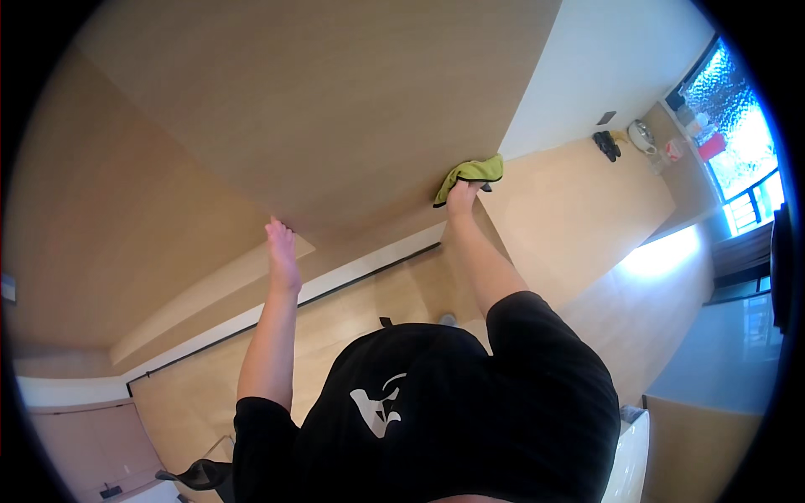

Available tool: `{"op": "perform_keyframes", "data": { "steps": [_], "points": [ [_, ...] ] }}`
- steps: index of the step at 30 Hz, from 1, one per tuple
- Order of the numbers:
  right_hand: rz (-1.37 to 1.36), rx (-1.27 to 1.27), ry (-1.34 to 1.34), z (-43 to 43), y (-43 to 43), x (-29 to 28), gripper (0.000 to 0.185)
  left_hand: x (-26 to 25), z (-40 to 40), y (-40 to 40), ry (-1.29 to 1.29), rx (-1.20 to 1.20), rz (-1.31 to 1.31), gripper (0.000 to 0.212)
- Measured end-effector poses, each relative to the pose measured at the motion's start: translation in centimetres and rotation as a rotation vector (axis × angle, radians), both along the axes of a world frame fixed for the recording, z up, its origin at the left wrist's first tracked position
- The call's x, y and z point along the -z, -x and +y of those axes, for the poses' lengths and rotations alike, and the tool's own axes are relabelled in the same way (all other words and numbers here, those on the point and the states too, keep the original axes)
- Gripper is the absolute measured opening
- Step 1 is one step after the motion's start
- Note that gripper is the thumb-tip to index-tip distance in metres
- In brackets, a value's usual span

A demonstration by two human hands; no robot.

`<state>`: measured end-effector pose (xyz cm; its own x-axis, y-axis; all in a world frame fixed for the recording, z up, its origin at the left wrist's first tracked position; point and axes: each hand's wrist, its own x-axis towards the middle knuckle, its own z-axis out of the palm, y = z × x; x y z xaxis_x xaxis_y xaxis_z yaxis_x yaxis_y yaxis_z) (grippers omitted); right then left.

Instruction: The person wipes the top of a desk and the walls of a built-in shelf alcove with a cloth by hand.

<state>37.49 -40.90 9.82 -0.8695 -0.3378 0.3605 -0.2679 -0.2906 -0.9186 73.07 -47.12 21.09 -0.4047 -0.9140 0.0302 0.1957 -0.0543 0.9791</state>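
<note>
A green cloth with a dark edging is in my right hand, pressed against the lower right part of a large wood-grain panel. The cloth covers most of those fingers. My left hand reaches up to the panel's lower left edge, its fingertips touching there. Whether the fingers wrap around that edge cannot be made out. Left of this edge, another wood-toned surface stretches away.
At right, a light wood top bears a black object and a metal-and-white bowl near a bright window. A dark strip runs under the panel. Pink doors stand lower left, a white glossy object lower right.
</note>
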Motion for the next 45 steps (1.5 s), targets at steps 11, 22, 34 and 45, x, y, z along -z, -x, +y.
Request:
{"op": "perform_keyframes", "data": {
  "steps": [11,22,34,45],
  "points": [
    [-1.054,-0.776,-0.052,-4.9,-29.5,-1.0,0.044,2.2,-1.2,-1.4,-0.051,-0.019,-0.093,0.084],
    [-1.455,-0.851,0.049,0.1,-11.5,-7.3,0.042,6.1,1.9,-4.5,-0.011,0.036,-0.164,0.068],
    [-0.633,-0.431,0.166,4.0,-5.9,-14.2,0.047,10.1,5.1,-1.7,-0.313,0.068,-0.073,0.077],
    [0.011,-0.184,0.066,0.4,-19.7,-14.6,0.044,11.2,3.9,-15.8,-0.431,0.095,-0.165,0.079]
  ]
}}
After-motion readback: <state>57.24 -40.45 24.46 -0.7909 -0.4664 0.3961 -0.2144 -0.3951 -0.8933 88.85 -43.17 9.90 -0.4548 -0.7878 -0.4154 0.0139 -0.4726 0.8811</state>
